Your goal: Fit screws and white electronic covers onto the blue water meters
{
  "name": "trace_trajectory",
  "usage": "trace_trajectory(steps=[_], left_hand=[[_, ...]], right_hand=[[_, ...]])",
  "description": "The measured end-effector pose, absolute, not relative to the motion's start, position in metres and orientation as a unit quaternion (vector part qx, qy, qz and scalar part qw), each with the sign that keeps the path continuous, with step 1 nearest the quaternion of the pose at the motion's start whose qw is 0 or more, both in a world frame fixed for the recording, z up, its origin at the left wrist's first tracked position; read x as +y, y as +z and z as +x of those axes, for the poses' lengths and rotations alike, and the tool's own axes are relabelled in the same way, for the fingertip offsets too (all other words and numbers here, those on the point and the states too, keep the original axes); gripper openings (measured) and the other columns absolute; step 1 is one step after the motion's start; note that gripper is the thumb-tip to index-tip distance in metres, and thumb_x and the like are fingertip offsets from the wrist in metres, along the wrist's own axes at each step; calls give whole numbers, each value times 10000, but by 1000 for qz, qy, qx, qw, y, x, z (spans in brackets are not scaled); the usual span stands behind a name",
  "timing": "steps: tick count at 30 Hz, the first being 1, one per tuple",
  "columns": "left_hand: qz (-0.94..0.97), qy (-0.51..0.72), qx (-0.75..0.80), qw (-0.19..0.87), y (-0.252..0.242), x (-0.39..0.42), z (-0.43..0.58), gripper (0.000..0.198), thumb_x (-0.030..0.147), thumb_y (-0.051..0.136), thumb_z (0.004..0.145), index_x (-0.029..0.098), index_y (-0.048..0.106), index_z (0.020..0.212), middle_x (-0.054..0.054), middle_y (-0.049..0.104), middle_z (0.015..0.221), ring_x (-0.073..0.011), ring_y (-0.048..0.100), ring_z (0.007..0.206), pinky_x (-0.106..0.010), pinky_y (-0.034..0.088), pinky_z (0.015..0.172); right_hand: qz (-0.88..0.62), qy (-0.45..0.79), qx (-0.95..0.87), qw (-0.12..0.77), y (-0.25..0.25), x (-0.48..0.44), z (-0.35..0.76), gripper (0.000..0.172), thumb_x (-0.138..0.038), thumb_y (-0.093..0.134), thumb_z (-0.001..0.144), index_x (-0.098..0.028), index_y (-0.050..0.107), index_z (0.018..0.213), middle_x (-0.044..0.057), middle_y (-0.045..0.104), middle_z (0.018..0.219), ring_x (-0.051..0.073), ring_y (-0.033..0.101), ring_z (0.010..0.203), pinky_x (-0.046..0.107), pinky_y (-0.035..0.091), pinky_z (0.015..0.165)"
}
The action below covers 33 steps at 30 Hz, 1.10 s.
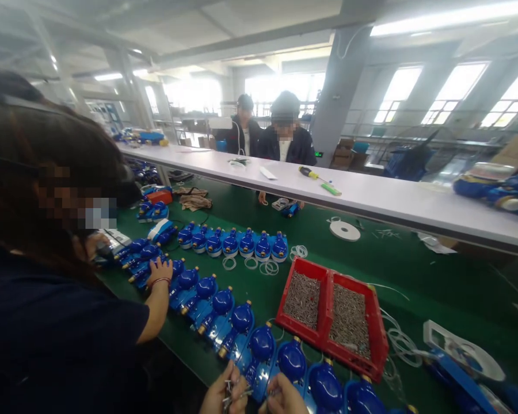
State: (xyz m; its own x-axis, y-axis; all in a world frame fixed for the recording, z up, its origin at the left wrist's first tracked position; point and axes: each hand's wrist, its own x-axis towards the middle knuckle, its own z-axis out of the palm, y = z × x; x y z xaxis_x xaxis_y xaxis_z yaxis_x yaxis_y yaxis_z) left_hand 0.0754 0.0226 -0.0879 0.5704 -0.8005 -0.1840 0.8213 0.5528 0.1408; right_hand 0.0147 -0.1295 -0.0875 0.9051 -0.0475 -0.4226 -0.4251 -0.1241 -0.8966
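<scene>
At the bottom edge of the head view, my left hand point(225, 392) is closed around several loose metal screws point(228, 397), their shanks poking out between the fingers. Just to its right, my right hand point(285, 395) has its fingers pinched on a small metal piece that looks like a screw. Both hands are at the near side of a long row of blue round-bodied regulator-like units point(262, 343) with brass-coloured ends. The nearest units lie just beyond and to the right of my hands. Part of each hand is cut off by the frame.
Red bins point(280, 313) full of screws stand behind the row. White rings point(300, 251) and a second row of blue units point(231, 242) lie farther back on the green table. A co-worker's hand point(159, 271) touches the row at left. A white shelf point(242, 167) crosses above.
</scene>
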Motion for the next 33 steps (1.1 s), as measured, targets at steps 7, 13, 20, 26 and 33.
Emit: trace_trajectory(steps=[7,13,20,26,33], left_hand=[[139,-417,149,886,-57,51,69,254,243,466,839,139,437,609,46,384,479,-24,347,353,-84,200,318],[152,-412,162,884,-65,67,65,271,232,400,866,140,448,615,37,391,497,-35,353,373,-94,239,321],[166,-402,177,883,-68,75,54,300,243,344,883,140,441,618,36,370,499,-40,349,373,-102,236,323],[157,-391,193,886,-70,79,49,301,240,353,878,141,423,603,41,363,487,-36,340,354,-104,224,321],[138,-397,235,877,-77,68,42,247,225,592,742,151,429,572,63,349,456,-14,318,311,-89,190,292]], right_hand=[[-835,77,204,505,-57,-157,14,78,-245,453,715,-168,448,729,52,621,692,139,584,627,245,453,606],[-921,104,146,347,-76,-156,22,114,-168,491,727,-161,591,783,55,641,799,165,565,782,263,385,736],[-965,159,11,209,-96,-138,34,195,-131,453,741,-132,646,713,116,654,751,199,561,813,338,263,873],[-970,190,-11,154,-106,-128,39,220,-97,430,744,-90,642,805,108,647,791,194,555,861,316,254,877],[-977,167,60,120,-81,-121,32,224,-34,449,720,-122,633,813,127,658,790,221,582,843,274,368,728]])
